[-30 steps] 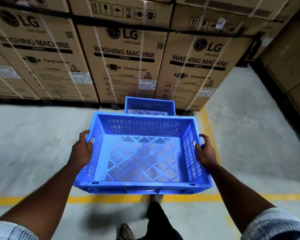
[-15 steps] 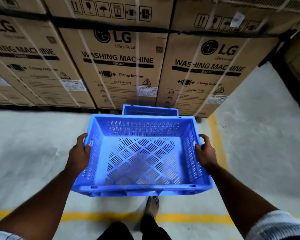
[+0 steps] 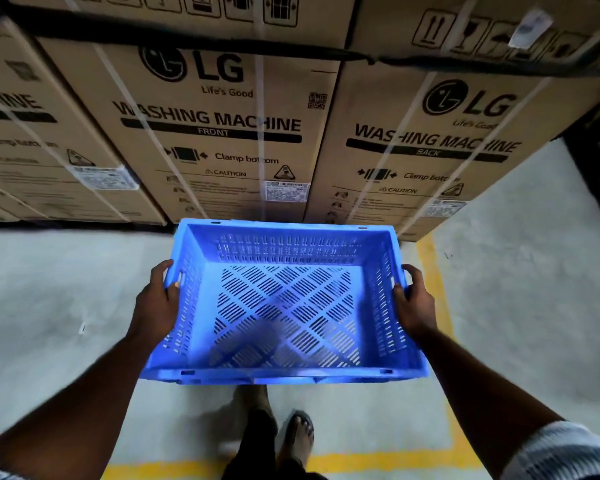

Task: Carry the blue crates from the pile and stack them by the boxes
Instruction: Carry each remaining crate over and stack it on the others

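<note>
- A wall of tall brown cardboard washing-machine boxes (image 3: 222,133), strapped with pale bands and printed in black, fills the far side; a second tier sits on top of them.
- The grey concrete floor (image 3: 49,306) runs from the foot of the boxes toward the person, marked by a painted yellow line (image 3: 430,271) that goes along the right and turns across the near edge.
- A blue slotted plastic crate (image 3: 284,306), rectangular and empty, is held up off the floor in front of the person, open side up, its far rim close to the base of the boxes.
- Both bare forearms reach forward and slightly inward, roughly level, with striped sleeve cuffs (image 3: 565,448) at the lower corners.
- The left hand (image 3: 156,306) is closed on the crate's left short wall, palm flat against the outside, fingertips hooked over the rim at the handle slot.
- The right hand (image 3: 413,303) grips the right short wall in the same way, thumb over the rim and fingers curled behind it.
- Two feet in open sandals (image 3: 298,434) stand below the crate, just inside the yellow line.
</note>
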`<act>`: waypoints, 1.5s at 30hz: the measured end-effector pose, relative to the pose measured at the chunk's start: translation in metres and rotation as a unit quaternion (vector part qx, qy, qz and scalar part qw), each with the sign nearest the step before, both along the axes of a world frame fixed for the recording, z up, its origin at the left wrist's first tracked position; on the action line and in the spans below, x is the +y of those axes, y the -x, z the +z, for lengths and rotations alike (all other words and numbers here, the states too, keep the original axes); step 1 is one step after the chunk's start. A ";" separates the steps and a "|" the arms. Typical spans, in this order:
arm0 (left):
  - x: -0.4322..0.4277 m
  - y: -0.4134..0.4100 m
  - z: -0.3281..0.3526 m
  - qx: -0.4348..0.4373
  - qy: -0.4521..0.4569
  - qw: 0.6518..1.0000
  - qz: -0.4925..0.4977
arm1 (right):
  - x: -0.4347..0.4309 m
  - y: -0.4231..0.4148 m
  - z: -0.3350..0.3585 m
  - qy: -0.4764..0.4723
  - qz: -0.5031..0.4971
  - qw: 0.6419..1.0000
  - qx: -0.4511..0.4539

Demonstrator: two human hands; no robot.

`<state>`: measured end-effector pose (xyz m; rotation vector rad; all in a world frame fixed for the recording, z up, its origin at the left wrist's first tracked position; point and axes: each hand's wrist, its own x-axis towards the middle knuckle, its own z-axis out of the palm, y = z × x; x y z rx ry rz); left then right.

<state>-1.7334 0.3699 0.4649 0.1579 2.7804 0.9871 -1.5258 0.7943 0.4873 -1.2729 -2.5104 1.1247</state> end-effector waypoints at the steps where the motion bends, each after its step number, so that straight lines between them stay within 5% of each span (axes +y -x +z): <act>1: 0.005 0.014 -0.007 -0.003 0.002 1.000 -0.002 | 0.005 0.012 -0.006 -0.002 0.001 1.000 0.000; 20: 0.105 0.171 -0.183 -0.031 0.026 0.999 0.001 | 0.117 0.173 -0.203 -0.113 0.025 0.990 0.079; 32: 0.134 0.194 -0.196 -0.023 0.049 0.998 -0.022 | 0.138 0.187 -0.240 -0.091 0.029 0.993 0.063; 36: 0.121 0.169 -0.194 0.013 0.068 0.996 -0.055 | 0.117 0.171 -0.228 -0.100 0.011 0.994 0.045; 39: 0.104 0.134 -0.197 -0.024 0.083 0.996 -0.037 | 0.092 0.146 -0.224 -0.193 0.045 0.980 0.030; 45: 0.098 0.111 -0.196 -0.082 0.096 0.991 -0.039 | 0.054 0.104 -0.235 -0.269 0.139 0.947 -0.111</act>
